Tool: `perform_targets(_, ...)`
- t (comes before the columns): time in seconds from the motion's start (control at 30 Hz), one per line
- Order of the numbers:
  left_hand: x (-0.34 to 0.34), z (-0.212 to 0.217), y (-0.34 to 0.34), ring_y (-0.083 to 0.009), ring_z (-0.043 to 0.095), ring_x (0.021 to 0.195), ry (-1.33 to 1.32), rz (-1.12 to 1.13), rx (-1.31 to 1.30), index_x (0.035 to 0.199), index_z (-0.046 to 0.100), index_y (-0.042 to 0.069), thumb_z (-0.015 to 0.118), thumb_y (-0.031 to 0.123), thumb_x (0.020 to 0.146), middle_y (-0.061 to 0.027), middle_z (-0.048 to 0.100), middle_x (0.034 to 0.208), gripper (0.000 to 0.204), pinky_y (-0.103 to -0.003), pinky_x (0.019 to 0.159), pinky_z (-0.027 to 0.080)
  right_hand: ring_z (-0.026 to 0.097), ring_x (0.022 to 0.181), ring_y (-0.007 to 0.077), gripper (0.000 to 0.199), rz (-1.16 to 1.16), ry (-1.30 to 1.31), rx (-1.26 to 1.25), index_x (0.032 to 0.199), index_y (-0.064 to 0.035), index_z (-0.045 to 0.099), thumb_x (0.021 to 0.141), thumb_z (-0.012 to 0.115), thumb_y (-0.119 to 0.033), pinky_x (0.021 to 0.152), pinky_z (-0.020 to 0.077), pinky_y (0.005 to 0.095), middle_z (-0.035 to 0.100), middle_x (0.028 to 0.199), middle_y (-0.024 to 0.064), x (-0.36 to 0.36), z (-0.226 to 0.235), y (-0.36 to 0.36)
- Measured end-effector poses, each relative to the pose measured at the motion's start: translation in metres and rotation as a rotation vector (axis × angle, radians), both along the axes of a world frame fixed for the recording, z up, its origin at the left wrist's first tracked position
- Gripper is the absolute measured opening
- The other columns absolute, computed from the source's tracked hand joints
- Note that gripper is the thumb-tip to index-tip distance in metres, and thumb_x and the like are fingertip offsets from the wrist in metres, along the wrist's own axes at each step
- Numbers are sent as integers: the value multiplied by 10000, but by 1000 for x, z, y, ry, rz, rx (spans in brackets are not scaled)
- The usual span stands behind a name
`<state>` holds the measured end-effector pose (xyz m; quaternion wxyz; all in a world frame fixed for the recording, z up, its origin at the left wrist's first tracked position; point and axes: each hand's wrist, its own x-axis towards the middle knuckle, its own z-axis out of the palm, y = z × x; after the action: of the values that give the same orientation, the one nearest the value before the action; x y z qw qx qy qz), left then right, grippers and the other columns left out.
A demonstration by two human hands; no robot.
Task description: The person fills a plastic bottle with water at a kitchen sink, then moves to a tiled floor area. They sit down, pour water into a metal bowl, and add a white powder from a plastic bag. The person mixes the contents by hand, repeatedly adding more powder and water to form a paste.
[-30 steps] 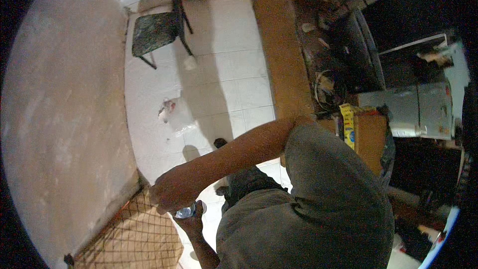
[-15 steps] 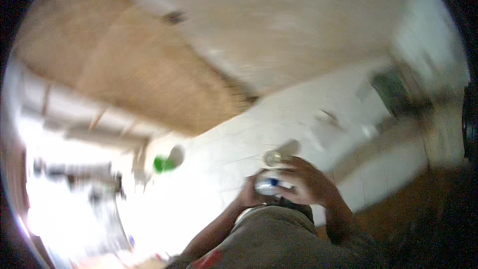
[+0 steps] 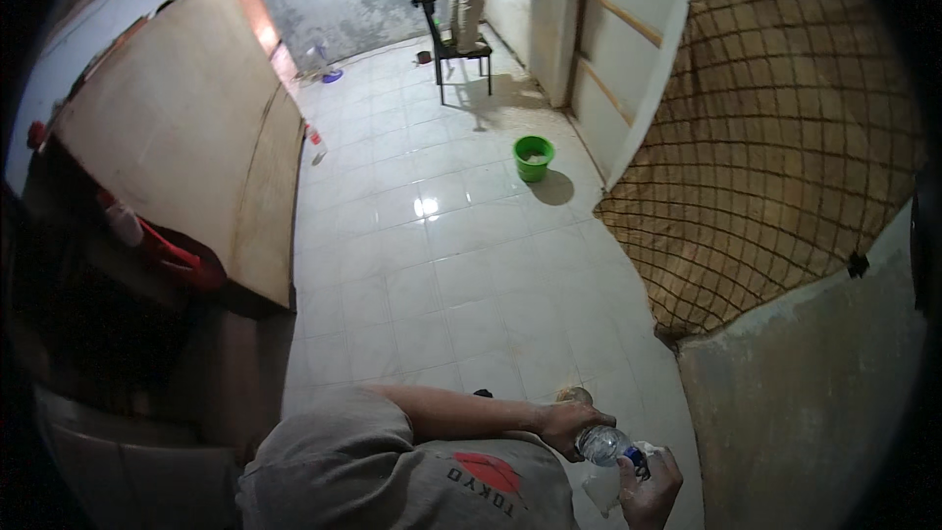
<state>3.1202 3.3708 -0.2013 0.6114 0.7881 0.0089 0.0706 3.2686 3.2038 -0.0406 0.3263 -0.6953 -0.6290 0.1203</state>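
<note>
In the head view, a clear plastic bottle (image 3: pixel 601 444) is gripped at its body by the left hand (image 3: pixel 571 425), low over the white tiled floor (image 3: pixel 442 285). Its blue cap (image 3: pixel 635 457) is pinched by the right hand (image 3: pixel 650 487). A green bucket (image 3: pixel 533 157) is seen well apart, beside a netted wall (image 3: pixel 775 137).

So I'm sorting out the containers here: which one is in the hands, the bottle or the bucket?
The clear bottle, gripped by the left hand with the right hand at its cap end. The green bucket stands far off on the floor.
</note>
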Motion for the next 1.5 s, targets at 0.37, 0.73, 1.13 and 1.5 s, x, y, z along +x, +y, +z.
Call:
perform_targets(0.37,-216,-7,87,-436,673,1080,37,235,41,1277,601,45,861,171,637,-219,702,1102,702,-509,925,524,601,667,235,332,-118,125,-106,1066,40,692,851,826,-174,607,472,351,620,838,134,-200,-51,106)
perform_targets(0.73,-200,-12,86,-421,700,1027,-11,204,-32,1258,619,26,861,181,645,-211,718,1084,677,-487,877,542,654,768,312,251,10,64,-125,1034,41,702,827,790,-71,687,523,400,641,910,171,-174,-58,106)
perform_targets(1.13,-33,-2,99,-372,705,1079,126,-31,-7,1297,606,-5,868,180,679,-224,716,1148,697,-462,918,539,629,1057,426,239,-44,137,21,1092,26,696,859,648,9,906,511,500,677,1124,217,-30,-57,77)
perform_targets(1.5,59,-3,120,-381,604,1223,-84,-509,-60,1383,548,31,823,168,658,-191,645,1213,788,-474,1052,474,713,1041,365,164,-836,106,446,1092,48,707,968,705,-60,988,538,467,745,1110,191,-30,-56,6)
